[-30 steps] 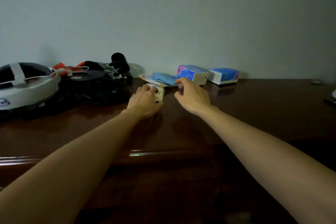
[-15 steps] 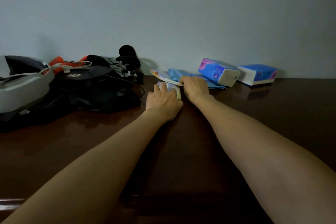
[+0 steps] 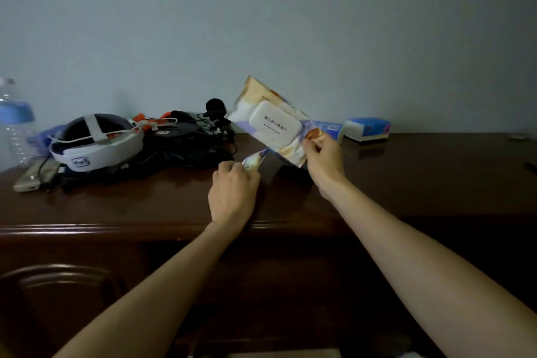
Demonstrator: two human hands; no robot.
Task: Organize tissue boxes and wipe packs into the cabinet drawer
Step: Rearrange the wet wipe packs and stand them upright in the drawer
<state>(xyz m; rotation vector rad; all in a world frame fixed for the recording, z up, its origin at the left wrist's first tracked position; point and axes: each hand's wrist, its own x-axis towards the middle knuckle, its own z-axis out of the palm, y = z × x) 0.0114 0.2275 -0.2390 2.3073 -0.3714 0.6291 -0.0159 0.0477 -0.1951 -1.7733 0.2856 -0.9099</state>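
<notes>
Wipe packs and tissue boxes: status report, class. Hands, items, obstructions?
Right hand holds large white-lidded wipe pack aloft. Left hand grips small wipe pack. Blue tissue box waits on dark wooden cabinet top. Drawer unseen.

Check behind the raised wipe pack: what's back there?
Behind the wipe pack held up by the right hand, one end of a blue tissue box pokes out; the rest is covered. Another tissue box sits clear, further right.
</notes>
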